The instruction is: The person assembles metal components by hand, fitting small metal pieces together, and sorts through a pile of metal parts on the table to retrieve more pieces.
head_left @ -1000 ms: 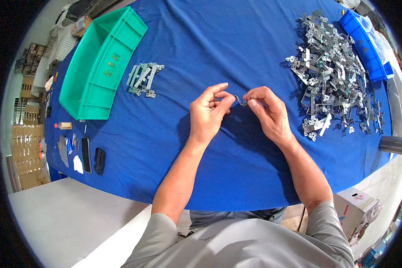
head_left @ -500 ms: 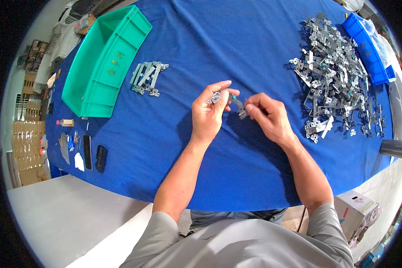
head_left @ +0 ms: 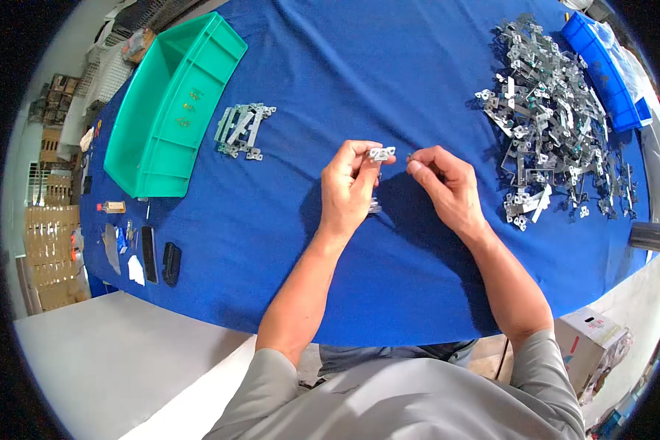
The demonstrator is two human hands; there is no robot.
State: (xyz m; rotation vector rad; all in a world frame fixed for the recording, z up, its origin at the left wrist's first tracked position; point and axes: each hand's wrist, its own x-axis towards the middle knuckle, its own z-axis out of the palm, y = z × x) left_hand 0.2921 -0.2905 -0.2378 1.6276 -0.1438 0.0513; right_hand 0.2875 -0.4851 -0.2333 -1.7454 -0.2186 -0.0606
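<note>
My left hand (head_left: 348, 189) grips a small metal bracket (head_left: 379, 155) upright, one end showing above the fingertips and the other below the palm. My right hand (head_left: 445, 185) is just to the right of it, fingers pinched on a tiny dark part (head_left: 409, 158) close to the bracket's top. Both hands hover over the blue tablecloth (head_left: 359, 81) near the middle of the table. A small group of finished-looking brackets (head_left: 242, 130) lies to the left. A large heap of loose metal brackets (head_left: 546, 117) lies to the right.
A green plastic bin (head_left: 170, 103) with a few small parts inside stands at the far left. A blue bin (head_left: 601, 66) sits behind the heap at the right. A phone, a black case and small items (head_left: 150, 257) lie by the table's left edge. A cardboard box (head_left: 590, 345) is on the floor at right.
My left hand turned the bracket upright and took it alone. My right hand let go of the bracket and now pinches a tiny part beside its top.
</note>
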